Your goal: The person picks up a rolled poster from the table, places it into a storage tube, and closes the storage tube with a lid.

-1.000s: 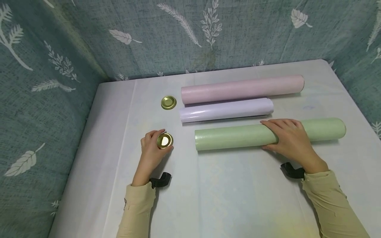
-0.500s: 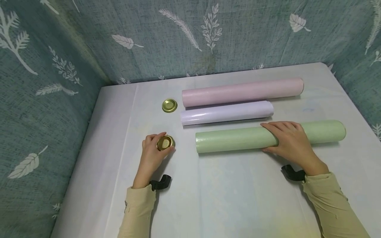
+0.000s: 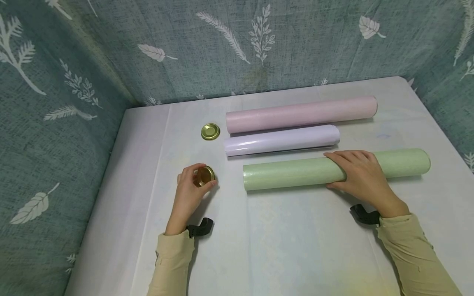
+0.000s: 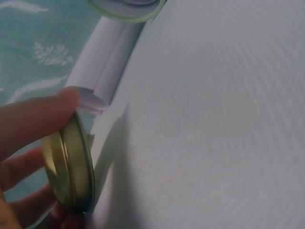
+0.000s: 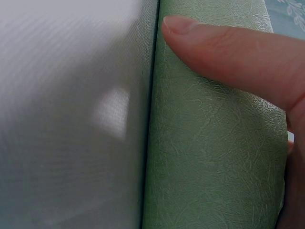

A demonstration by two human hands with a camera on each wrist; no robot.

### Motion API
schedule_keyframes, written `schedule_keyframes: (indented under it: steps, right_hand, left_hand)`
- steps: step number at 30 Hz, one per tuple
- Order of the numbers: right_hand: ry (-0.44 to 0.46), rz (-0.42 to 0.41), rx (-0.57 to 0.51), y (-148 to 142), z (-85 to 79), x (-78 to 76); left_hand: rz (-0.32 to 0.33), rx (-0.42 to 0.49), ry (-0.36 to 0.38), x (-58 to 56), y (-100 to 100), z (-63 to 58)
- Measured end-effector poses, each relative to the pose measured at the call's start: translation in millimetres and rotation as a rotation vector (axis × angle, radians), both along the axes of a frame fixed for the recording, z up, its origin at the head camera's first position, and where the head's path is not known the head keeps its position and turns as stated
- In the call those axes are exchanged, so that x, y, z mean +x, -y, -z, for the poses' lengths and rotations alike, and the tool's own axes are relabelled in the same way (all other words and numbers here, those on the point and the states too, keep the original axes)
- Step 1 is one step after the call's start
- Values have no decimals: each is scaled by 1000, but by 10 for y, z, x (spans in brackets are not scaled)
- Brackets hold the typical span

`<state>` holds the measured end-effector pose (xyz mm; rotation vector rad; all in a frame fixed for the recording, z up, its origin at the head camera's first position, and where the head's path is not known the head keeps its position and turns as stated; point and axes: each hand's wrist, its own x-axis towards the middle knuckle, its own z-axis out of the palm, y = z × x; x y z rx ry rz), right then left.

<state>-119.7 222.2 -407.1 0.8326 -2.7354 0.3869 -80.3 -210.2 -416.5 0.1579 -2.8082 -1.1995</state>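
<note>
My left hand [image 3: 187,190] pinches a gold jar lid [image 3: 205,176] by its edge, thumb on one side and fingers on the other. Up close in the left wrist view, the lid [image 4: 69,167] stands on edge between thumb and fingers, near the white table surface. A second gold lid [image 3: 210,131] lies flat farther back. My right hand [image 3: 359,174] grips a light green roll [image 3: 289,172] from above, thumb on the near side. In the right wrist view the thumb [image 5: 228,52] presses against the roll's textured surface [image 5: 214,157], which lies along the table.
Behind the green roll lie a shiny lavender roll [image 3: 281,140] and a longer pink roll [image 3: 300,115], nearly parallel. A teal leaf-patterned cloth [image 3: 207,70] hangs behind and beside the white table [image 3: 281,238].
The lid in my left hand has turned, its face tilting from the camera toward the right. My right hand keeps its grip on the green roll, which stays in place.
</note>
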Motion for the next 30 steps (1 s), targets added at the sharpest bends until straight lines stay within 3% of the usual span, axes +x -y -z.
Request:
schedule_keyframes:
  steps: [11,17,30]
  right_hand:
    - [13,11,8,8,-12,8]
    - [30,24,22,-11,-16,10]
    - [50,25,25,1,-30,46]
  left_hand:
    - [-29,165,-67,-6,24,12]
    - [-41,203,-43,-6,0,-6]
    - [43,92,-15,29,-2,0]
